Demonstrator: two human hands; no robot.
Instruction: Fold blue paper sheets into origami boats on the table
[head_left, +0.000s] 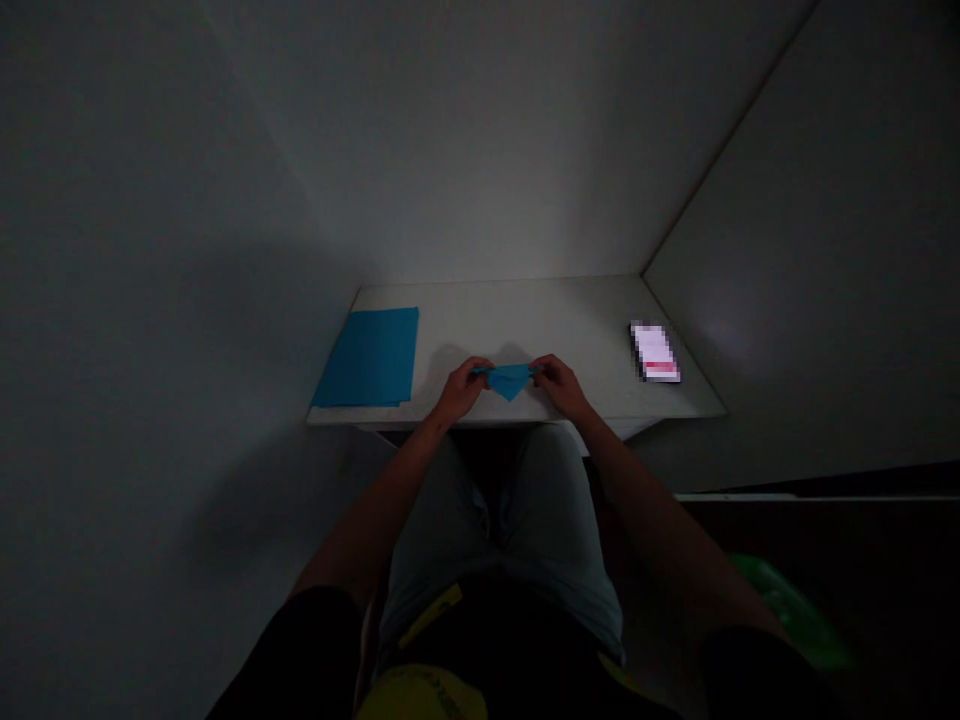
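Observation:
Between my hands, just above the front part of the white table (517, 312), is a small folded piece of blue paper (510, 381) with a point facing down toward me. My left hand (463, 388) pinches its left end between thumb and fingers. The right end is pinched the same way by my right hand (559, 384). On the table's left side lie sheets of blue paper (371, 357), stacked a little unevenly.
A phone (655, 352) with a lit, blurred screen lies at the table's right. Pale walls (510, 150) close in behind and at both sides. My legs (555, 500) are under the front edge. Something green (787, 605) is on the dark floor at lower right.

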